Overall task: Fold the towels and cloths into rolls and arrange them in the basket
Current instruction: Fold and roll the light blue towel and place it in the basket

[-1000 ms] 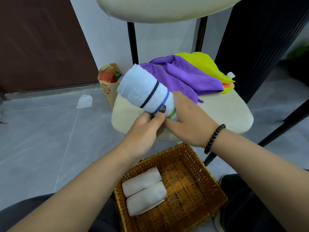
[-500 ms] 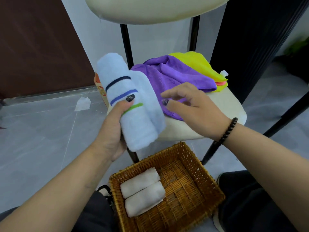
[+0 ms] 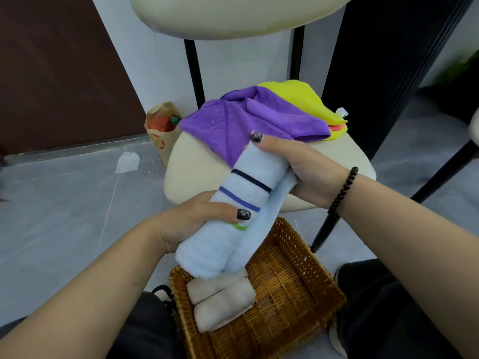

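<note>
Two white rolls point(image 3: 220, 301) are already lying side by side in the left part of the wicker basket point(image 3: 298, 288), so the job is sitting partway done. Going from the left, a scrap of white paper point(image 3: 127, 161) and a brown paper bag point(image 3: 162, 130) are resting on the grey floor beside the cream stool point(image 3: 191, 172). Next, the left hand point(image 3: 197, 218) is curling around the lower half of the striped pale-blue towel roll point(image 3: 233, 218), thumb pressing across its front near the green stripe. This roll is hanging tilted in the air, its lower end just above the basket and the two white rolls, its upper end over the stool. Further right, the right hand point(image 3: 298, 172) is gripping the upper end, fingers wrapping behind and thumb lying along the top. Behind it, a purple cloth point(image 3: 248, 120), a yellow cloth point(image 3: 300, 97) and an orange one point(image 3: 337, 126) peeking beneath are waiting unrolled on the stool. By my reckoning, the blue roll is about to go in, leaving at least three cloths to roll.
</note>
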Tool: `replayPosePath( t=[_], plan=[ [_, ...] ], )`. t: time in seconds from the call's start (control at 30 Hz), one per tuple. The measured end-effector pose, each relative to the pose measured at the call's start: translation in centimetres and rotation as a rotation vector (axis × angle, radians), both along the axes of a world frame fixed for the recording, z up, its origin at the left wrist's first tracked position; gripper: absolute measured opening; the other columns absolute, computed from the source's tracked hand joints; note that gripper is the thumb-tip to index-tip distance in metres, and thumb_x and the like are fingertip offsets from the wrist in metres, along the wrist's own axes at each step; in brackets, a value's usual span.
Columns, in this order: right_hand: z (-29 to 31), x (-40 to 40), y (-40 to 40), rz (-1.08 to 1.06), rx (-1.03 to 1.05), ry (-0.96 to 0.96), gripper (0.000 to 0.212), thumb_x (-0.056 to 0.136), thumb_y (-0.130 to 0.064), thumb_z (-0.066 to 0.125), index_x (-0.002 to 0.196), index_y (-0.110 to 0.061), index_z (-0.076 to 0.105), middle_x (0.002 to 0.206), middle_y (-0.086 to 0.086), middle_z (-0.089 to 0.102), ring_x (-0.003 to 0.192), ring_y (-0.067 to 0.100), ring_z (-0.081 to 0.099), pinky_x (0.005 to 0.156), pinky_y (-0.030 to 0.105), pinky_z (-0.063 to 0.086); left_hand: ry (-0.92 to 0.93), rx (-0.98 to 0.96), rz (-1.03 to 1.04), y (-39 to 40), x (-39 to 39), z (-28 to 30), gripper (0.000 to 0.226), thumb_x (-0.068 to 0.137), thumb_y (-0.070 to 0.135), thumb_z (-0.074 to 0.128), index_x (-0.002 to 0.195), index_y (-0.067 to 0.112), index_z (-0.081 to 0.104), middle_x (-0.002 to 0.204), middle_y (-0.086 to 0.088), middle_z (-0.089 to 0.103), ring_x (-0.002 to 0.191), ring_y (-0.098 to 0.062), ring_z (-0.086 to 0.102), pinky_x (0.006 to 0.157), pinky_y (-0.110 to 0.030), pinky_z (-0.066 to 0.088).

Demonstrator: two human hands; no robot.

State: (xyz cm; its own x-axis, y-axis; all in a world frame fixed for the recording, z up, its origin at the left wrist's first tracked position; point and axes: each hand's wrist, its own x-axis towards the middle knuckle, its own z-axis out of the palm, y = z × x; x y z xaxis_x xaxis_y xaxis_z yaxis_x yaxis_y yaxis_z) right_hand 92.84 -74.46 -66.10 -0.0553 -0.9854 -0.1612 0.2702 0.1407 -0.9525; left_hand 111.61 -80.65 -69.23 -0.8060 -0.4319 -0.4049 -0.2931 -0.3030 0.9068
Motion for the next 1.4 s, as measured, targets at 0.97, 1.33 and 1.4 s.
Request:
replayPosePath(
  t=[0.97,1.33,1.4],
  plan=[
    [-5.4,-1.9,7.4,0.242,0.308,0.144,0.041,0.076,0.011,0.063,0.108,-0.012,0.052,0.112,0.009,0.061,0.095,0.027,0.068,0.072,0.041,0.060,0.020,0.360,0.347,6.9,6.2,-6.9,0.091,0.023,0.035,0.099,0.104,0.011,0.065,0.086,-0.010,0.071,0.071,-0.019,0.068,0.056,-0.030,0.059],
    [-13.5,-0.5,4.6,0.162,0.484,0.010,0.052,0.080,0.017,0.060,0.120,-0.017,0.057,0.114,0.011,0.059,0.098,0.033,0.066,0.071,0.039,0.060,0.030,0.477,0.779,7.5,6.8,-14.0,0.049,0.074,0.016,0.073,0.119,0.013,0.055,0.095,-0.011,0.066,0.074,-0.018,0.061,0.049,-0.022,0.051],
    [-15.8,0.0,4.4,0.153,0.530,0.008,0.050,0.081,0.017,0.059,0.117,-0.019,0.059,0.110,0.010,0.062,0.094,0.030,0.067,0.073,0.038,0.060,-0.002,0.527,0.866,7.9,6.9,-15.8,0.038,0.082,0.014,0.071,0.116,0.016,0.055,0.091,-0.009,0.066,0.072,-0.015,0.061,0.048,-0.020,0.049]
  ],
)
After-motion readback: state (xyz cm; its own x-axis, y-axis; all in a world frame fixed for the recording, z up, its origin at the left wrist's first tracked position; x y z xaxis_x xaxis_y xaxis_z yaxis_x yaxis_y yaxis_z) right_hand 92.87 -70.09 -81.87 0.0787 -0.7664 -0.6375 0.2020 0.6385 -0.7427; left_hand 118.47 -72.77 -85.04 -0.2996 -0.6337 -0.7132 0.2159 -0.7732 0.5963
